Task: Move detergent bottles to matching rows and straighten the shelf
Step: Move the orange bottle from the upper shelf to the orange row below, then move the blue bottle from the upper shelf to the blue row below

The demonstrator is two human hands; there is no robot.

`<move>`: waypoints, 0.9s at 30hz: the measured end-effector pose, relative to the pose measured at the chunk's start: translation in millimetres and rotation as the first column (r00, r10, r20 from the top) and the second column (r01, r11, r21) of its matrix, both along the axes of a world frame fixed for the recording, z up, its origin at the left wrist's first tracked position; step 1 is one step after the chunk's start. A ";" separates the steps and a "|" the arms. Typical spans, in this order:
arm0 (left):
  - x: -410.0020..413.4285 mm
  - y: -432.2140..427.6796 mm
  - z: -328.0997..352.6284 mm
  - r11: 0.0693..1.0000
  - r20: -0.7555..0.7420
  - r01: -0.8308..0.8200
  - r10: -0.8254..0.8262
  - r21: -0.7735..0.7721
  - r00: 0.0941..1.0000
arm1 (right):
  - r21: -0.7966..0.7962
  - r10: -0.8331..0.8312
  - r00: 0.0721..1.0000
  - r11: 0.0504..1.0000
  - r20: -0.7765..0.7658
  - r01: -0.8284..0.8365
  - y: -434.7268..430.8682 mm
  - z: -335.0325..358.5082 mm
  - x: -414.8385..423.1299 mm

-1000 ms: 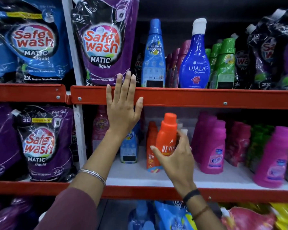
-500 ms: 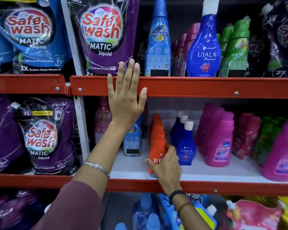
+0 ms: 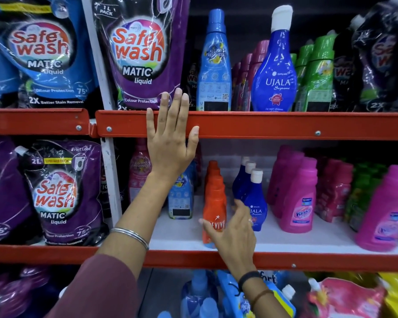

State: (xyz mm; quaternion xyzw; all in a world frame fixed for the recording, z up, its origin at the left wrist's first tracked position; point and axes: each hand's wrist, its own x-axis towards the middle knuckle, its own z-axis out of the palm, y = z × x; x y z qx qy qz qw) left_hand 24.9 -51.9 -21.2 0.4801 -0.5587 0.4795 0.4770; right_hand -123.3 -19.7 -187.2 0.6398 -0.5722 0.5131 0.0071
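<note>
On the white middle shelf (image 3: 182, 235), the orange Revive bottle (image 3: 214, 216) stands at the front of its orange row, beside the blue Ujala row (image 3: 254, 203). With your right hand (image 3: 233, 235) loosely open against it and left hand (image 3: 171, 143) flat on the red shelf rail (image 3: 274, 125), nudge it squarely back. Keep its long axis vertical, cap up, label forward.

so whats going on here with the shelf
A person is tidying a detergent shelf. The left hand rests flat on the red edge of the upper shelf. The right hand is at the front orange Revive bottle, which stands upright leading its row beside the blue Ujala bottles.
</note>
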 end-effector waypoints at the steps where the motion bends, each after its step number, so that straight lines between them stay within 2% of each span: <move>1: -0.1 -0.2 -0.3 1.000 -0.001 0.001 -0.001 0.002 1.000 | -0.084 0.000 0.999 0.996 0.048 0.004 5.8 10.1 -6.7; 5: -0.4 -1.2 -0.9 1.000 -0.006 0.000 0.000 0.002 1.000 | -0.455 0.008 0.979 0.886 0.205 0.088 17.9 77.1 -37.2; 8: 0.1 -1.4 -1.1 1.000 -0.007 0.005 -0.005 0.003 1.000 | -0.610 0.056 0.973 0.787 0.224 0.095 14.6 139.9 -57.4; 10: 0.2 -1.2 -1.3 1.000 -0.007 0.010 -0.010 0.004 1.000 | -0.652 0.087 0.973 0.754 0.216 0.077 8.6 177.9 -66.8; 13: 0.1 -0.5 -1.4 1.000 -0.007 0.025 -0.025 0.006 1.000 | -0.599 0.078 0.980 0.799 0.181 0.047 -2.9 223.6 -75.5; 18: 1.9 0.3 -1.3 1.000 0.013 0.020 -0.020 0.013 1.000 | -0.393 -0.158 0.987 0.907 0.007 0.148 -15.2 260.5 -74.5; 22: 1.0 1.3 -0.7 1.000 0.010 0.027 -0.027 0.011 1.000 | -0.360 -0.230 0.973 0.909 -0.006 0.212 -11.7 262.6 -69.3; 27: 0.5 3.0 -0.5 0.999 0.006 0.031 -0.031 0.019 0.999 | -0.397 -0.172 0.985 0.904 0.008 0.161 -4.5 260.8 -72.4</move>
